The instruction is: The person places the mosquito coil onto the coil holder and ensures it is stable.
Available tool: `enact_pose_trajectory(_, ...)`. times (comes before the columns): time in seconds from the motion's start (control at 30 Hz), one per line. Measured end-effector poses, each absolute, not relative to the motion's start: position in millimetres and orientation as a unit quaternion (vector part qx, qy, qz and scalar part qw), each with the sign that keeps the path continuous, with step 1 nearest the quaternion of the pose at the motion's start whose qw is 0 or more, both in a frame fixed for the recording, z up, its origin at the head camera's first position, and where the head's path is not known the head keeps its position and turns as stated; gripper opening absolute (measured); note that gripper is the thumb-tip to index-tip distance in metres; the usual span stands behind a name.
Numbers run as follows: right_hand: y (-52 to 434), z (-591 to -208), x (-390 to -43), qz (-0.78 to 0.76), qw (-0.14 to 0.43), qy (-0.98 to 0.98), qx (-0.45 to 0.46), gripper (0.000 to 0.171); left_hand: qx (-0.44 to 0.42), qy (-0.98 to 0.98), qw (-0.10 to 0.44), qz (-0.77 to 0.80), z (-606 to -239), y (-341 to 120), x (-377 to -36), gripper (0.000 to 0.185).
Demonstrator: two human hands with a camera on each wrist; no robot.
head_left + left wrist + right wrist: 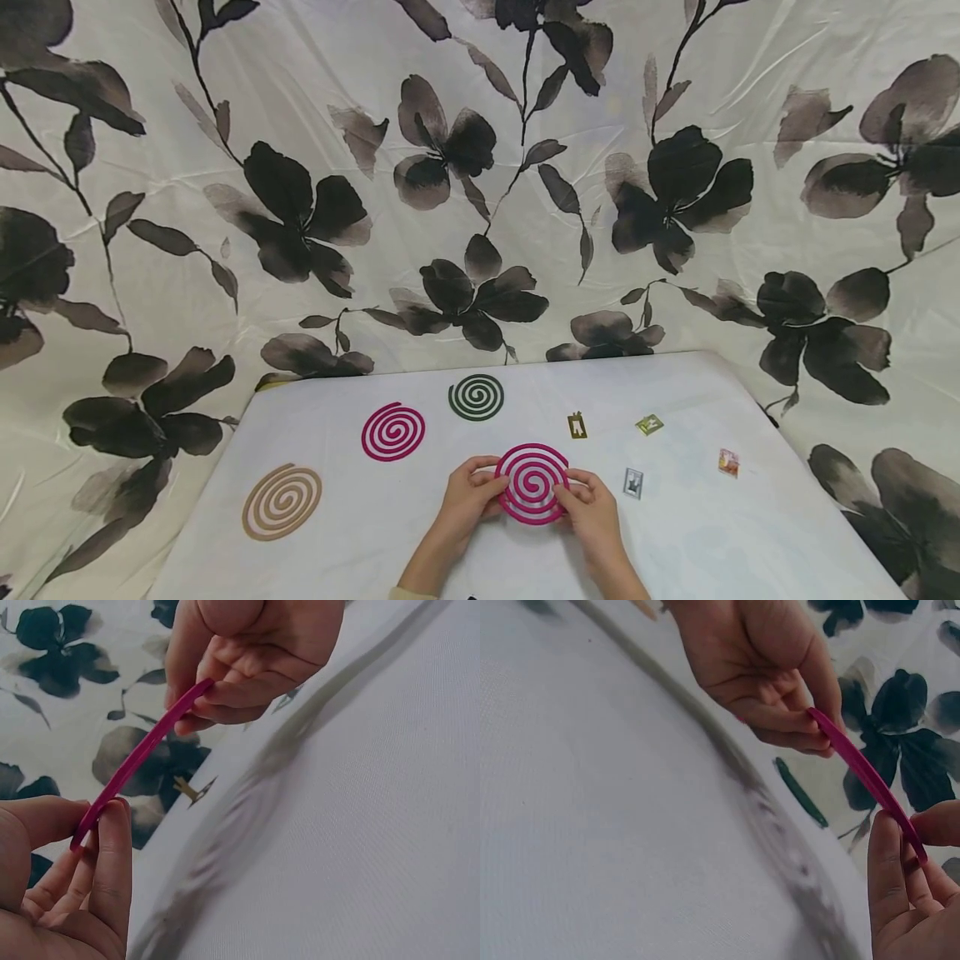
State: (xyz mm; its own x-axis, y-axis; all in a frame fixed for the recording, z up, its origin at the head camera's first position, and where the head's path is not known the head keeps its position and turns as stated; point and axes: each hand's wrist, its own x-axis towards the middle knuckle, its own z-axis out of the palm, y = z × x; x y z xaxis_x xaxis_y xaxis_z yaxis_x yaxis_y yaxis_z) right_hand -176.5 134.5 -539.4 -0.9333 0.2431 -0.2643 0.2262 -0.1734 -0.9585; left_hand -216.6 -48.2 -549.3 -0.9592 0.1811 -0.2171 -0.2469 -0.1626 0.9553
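Bare left hand [467, 497]: thumb and fingers [112, 855] pinched together, aimed toward 1 o'clock
Bare right hand [596, 504]: likewise pinched, at the left hand's 3 o'clock, apart from it
Left forearm [427, 562]: slants toward 1 o'clock
Right forearm [619, 575]: slants toward 11 o'clock

Held pink spiral [535, 484], rim partly hidden by both hands [467, 500] [595, 514]

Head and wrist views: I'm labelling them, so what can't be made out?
Head view: dark object, cut off by bottom edge.
Head view: print on the small reddish piece, too small.
Left wrist view: rings of the held magenta spiral, hidden by its near rim.
Right wrist view: rings of the green spiral, seen nearly edge-on.
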Motion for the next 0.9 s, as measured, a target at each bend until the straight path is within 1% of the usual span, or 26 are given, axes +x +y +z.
enact_pose_trajectory(0.3,147,-537,-176,0.741,0.019,-0.646,-0.18,0.04,-0.025,0.63,0.149,0.762,-549,-37,-218,0.046)
enact_pose_trajectory(0.4,151,-538,-176,0.735,0.014,-0.653,-0.181,0.041,-0.026,0.632,0.152,0.759,-548,-33,-219,0.046)
enact_pose_trajectory(0.53,156,-541,-175,0.74,0.029,-0.653,-0.158,0.045,-0.024,0.628,0.157,0.762,-547,-29,-219,0.046)
enact_pose_trajectory(0.7,162,-540,-173,0.749,0.032,-0.646,-0.146,0.046,-0.02,0.618,0.158,0.77,-546,-24,-218,0.045)
enact_pose_trajectory(0.9,168,-538,-172,0.738,0.031,-0.654,-0.166,0.047,-0.019,0.614,0.165,0.772,-549,-16,-219,0.047)
